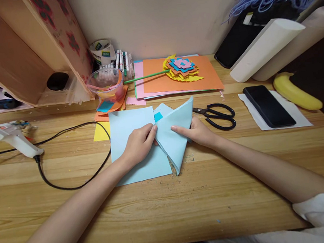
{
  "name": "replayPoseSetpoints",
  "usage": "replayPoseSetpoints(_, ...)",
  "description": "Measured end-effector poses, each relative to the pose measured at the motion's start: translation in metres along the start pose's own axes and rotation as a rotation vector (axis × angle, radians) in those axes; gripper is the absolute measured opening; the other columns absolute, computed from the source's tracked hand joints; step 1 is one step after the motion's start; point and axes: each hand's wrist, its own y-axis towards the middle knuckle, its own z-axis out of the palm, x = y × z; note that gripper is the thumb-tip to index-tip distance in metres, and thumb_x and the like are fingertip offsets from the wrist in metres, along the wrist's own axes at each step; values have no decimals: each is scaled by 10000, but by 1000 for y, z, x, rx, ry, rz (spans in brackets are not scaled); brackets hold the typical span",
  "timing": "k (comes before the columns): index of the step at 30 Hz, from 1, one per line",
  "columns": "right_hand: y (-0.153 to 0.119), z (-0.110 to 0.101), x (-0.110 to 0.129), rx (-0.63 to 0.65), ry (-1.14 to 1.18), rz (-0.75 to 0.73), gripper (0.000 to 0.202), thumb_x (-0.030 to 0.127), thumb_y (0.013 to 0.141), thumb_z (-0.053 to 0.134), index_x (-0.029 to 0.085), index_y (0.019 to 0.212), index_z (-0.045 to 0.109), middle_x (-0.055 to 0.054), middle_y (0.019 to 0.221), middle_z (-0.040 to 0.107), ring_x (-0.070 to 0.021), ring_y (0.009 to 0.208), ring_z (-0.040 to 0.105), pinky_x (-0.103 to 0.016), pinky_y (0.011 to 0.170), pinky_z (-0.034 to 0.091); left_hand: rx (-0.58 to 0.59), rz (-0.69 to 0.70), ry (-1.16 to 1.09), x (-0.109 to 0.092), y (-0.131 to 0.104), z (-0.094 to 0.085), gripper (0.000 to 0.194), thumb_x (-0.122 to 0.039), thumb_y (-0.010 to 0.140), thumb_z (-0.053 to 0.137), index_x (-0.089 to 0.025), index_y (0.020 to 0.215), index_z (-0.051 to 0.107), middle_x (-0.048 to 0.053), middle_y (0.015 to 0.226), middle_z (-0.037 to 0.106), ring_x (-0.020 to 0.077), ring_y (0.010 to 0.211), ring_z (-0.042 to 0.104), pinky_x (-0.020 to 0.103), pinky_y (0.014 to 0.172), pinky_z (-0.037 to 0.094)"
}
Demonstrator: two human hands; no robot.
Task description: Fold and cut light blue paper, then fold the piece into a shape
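Folded light-blue sheet held between two hands

The folded light-blue sheet (174,141) is tilted above the middle of the table (224,204), at the right edge of the flat light-blue sheet (130,127); the left hand (139,144) pinches its left edge, the right hand (201,133) grips its right side, thumb uppermost; the hands are near each other, not touching; good handling calls for light pressure, layers even, fold unskewed; scissors (221,117) just beyond the right hand limit reach; a cord (40,168) borders the flat sheet's left side; wider room lies towards the near edge.
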Motion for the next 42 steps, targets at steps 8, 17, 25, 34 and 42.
replayPoseSetpoints(8, 0, -1, -1, -18, 41, 29, 315, 447, 792, 551, 140, 784, 619, -45, 753, 656, -138, 625, 573, -231, 533, 462, 2, -1, -2, 0, 0, 0, 411, -403, 920, 291, -191, 619, 474, -31, 573, 575, 128, 584, 531, 244, 605, 362)
replayPoseSetpoints(17, 1, -1, -1, 7, 28, 16, 287, 413, 749, 612, 150, 862, 637, -60, 852, 675, -171, 715, 607, -261, 597, 490, 8, 0, 14, 0, 1, 0, 410, -401, 920, 288, -192, 620, 473, -28, 576, 578, 132, 589, 533, 247, 603, 360)
replayPoseSetpoints(25, 0, 0, -2, -22, 54, 42, 303, 444, 780, 564, 146, 775, 621, -41, 758, 652, -137, 630, 566, -234, 552, 466, 10, 5, 21, 0, 0, 0, 398, -391, 919, 300, -193, 625, 479, -31, 570, 575, 130, 583, 531, 245, 600, 355)
replayPoseSetpoints(34, 1, 0, -3, -14, 51, 41, 285, 432, 782, 569, 152, 773, 624, -36, 765, 652, -137, 638, 571, -236, 560, 469, 19, 16, 55, 1, 1, 0, 399, -390, 922, 295, -191, 626, 473, -32, 569, 571, 130, 581, 525, 247, 596, 344)
replayPoseSetpoints(42, 1, 0, -5, 16, 4, 21, 279, 414, 799, 559, 148, 851, 626, -55, 854, 667, -162, 730, 602, -253, 628, 497, 19, 27, 63, 2, 0, 1, 391, -386, 922, 296, -188, 632, 468, -32, 575, 580, 128, 575, 528, 244, 589, 341)
